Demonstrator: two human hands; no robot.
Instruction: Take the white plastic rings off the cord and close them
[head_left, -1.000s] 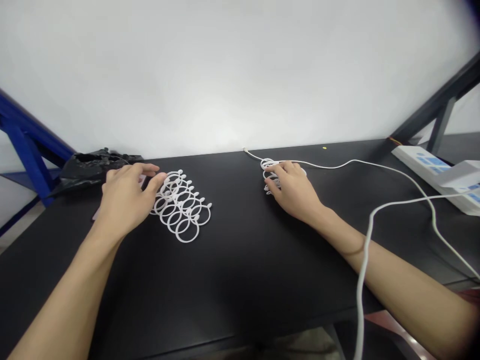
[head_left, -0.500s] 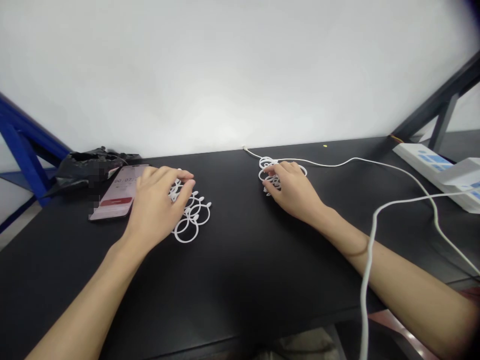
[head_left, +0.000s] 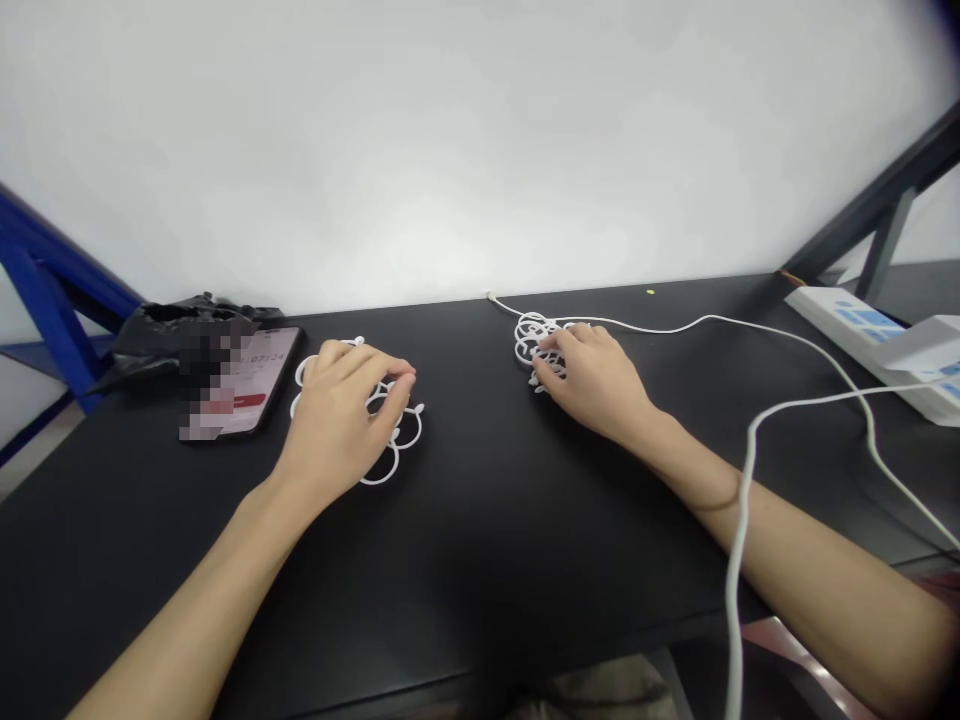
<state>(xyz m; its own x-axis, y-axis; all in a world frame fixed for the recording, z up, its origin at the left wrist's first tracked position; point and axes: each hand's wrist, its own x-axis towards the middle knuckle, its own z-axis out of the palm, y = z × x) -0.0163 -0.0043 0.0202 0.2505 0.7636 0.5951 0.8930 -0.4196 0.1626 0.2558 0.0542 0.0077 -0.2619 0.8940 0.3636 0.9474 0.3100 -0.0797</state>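
Note:
My left hand is over a loose group of thin white rings with small knobs. Its thumb and index fingertip meet in a pinch just above the group's right side, and whatever is between them is too small to make out. Part of the group is hidden under the palm. Farther right, my right hand rests at a second, tighter heap of similar white rings. Its fingers are bent over the heap, with thumb and index finger a little apart. Most of that heap's right side is covered by the hand.
Left of the rings lies a phone with a timer-like screen, beside a crumpled black plastic bag. A white cable runs across the black table, and another strand crosses in front of my right forearm. A white and blue box stands at right.
My left hand has shifted to the right, uncovering rings on its left, and its thumb and index finger have come together. My right hand has moved only slightly at its heap.

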